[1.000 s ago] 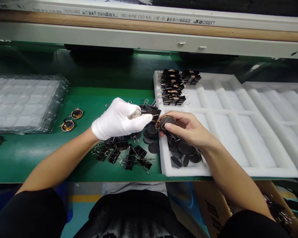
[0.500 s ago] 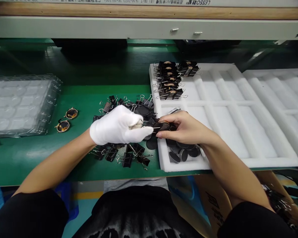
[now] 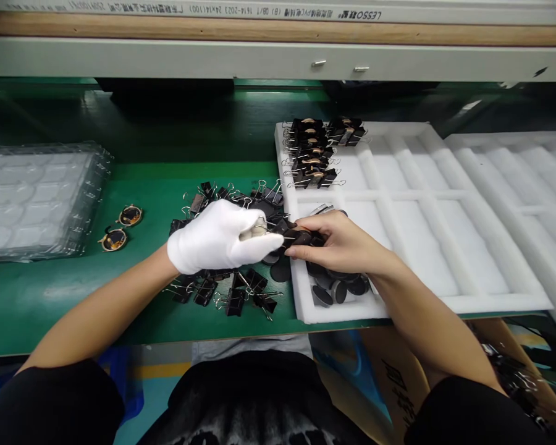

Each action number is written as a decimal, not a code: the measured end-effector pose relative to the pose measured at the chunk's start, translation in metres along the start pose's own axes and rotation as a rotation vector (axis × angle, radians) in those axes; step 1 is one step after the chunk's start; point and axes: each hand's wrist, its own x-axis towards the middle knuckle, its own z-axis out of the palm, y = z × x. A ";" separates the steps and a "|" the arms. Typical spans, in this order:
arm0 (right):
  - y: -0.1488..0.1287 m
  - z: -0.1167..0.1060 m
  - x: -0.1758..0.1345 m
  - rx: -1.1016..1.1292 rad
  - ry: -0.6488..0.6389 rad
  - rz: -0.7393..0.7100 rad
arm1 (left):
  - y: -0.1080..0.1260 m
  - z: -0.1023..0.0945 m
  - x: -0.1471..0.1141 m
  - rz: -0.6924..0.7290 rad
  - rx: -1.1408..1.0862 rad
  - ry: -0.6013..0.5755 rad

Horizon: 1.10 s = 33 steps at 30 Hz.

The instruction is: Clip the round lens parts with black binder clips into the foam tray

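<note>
My left hand (image 3: 225,238), in a white glove, is at the wire handles of a black binder clip (image 3: 283,226), with thumb and forefinger on either side of them. My bare right hand (image 3: 338,241) grips a small round part with black binder clips on it, mostly hidden by the fingers. Both hands meet over the left edge of a white foam tray (image 3: 301,290). Loose binder clips (image 3: 235,301) lie around and below my gloved hand on the green table (image 3: 139,296). Black discs (image 3: 338,290) sit in the tray's near-left compartment, under my right hand.
Clipped round parts (image 3: 312,161) stand in a row in the tray's far-left compartment, with another clipped part (image 3: 347,131) beside them. Two round gold-rimmed parts (image 3: 114,239) lie left, near stacked clear plastic trays (image 3: 32,198). A second foam tray (image 3: 519,179) is at right.
The gloved thumb and forefinger have spread slightly apart at the clip's handles. My right hand keeps its grip. The whole view has shifted a little.
</note>
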 end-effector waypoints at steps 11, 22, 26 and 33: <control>-0.002 0.007 -0.003 -0.292 0.232 -0.284 | 0.018 -0.007 -0.008 -0.009 -0.050 0.101; 0.011 0.006 0.000 -0.545 0.321 -0.353 | 0.011 -0.008 -0.001 -0.226 -0.281 -0.033; 0.019 0.006 0.001 -0.935 0.490 -0.586 | 0.018 -0.006 0.001 -0.377 -0.490 -0.057; 0.010 0.001 -0.003 -0.544 0.690 -0.244 | 0.021 -0.010 0.003 -0.376 -0.448 0.092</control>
